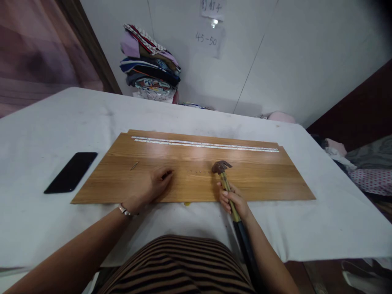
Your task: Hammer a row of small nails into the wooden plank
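My right hand (pixel 234 200) is wrapped round the handle of a claw hammer (pixel 225 179), its rusty head just above the wooden board (pixel 260 175). The handle's dark lower end runs back along my forearm. Left of the hammer, my left hand (pixel 157 181) rests on the board with curled fingers pinched together; whatever they hold, if anything, is hidden. Between the hands, small marks or nail heads (pixel 199 171) form two short rows, too small to make out. A few loose nails (pixel 134 165) lie on the board left of my left hand.
Two white measuring strips (pixel 205 145) run along the board's far side. A black phone (pixel 71 172) lies on the white-covered table (pixel 104 110) at left. Folded clothes (pixel 150 65) are stacked against the wall, which bears paper signs (pixel 208 38).
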`<state>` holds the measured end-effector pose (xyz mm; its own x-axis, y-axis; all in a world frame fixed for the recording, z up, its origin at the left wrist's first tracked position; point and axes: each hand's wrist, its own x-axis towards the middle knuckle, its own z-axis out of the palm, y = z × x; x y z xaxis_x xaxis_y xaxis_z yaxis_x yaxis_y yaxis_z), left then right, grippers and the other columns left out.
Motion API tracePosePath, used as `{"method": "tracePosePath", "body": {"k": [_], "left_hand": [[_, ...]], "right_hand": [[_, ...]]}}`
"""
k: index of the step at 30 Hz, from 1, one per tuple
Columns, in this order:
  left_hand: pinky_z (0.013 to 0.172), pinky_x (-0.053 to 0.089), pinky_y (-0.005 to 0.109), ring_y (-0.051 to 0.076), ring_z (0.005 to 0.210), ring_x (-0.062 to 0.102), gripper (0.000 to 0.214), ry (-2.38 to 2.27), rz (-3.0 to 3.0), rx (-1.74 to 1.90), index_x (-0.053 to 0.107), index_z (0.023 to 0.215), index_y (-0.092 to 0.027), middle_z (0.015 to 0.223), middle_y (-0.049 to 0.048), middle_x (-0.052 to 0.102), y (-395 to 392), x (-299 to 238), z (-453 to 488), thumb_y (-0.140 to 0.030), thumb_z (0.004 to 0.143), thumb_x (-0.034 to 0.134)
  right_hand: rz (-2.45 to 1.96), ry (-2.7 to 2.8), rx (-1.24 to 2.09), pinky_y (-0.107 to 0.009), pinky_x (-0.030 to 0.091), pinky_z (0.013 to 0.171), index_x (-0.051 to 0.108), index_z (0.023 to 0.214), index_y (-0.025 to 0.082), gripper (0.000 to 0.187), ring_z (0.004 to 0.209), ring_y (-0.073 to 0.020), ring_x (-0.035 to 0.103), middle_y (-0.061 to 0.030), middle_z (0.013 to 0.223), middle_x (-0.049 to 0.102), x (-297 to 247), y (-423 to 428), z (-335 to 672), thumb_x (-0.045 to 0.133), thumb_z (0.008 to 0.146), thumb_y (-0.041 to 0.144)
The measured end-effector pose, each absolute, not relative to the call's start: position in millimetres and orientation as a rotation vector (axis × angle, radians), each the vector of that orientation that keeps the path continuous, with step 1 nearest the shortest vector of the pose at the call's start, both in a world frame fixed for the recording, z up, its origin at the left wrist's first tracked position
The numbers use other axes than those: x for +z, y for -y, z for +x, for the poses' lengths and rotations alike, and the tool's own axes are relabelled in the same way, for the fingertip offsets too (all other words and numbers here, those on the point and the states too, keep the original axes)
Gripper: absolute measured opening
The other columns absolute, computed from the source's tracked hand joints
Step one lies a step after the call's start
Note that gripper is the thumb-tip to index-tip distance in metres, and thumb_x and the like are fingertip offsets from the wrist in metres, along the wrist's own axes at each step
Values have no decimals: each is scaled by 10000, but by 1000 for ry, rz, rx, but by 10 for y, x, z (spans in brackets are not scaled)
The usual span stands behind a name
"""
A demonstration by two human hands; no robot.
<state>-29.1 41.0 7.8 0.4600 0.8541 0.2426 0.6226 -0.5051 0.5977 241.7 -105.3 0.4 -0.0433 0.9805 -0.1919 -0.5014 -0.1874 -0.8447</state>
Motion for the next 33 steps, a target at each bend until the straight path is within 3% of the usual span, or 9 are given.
{"method": "tracePosePath", "body": {"k": [33], "left_hand": [[799, 533, 338, 185, 815, 647, 214, -1212, 2269, 802, 645, 875, -204, 893, 49, 716, -414, 28, -301, -327, 859, 471]], "right_hand": [[-944, 741, 1526, -159, 268, 300, 534, 1114, 176, 331, 334, -44, 340, 98, 558, 437, -17, 1051, 2423, 644, 824, 289]]}}
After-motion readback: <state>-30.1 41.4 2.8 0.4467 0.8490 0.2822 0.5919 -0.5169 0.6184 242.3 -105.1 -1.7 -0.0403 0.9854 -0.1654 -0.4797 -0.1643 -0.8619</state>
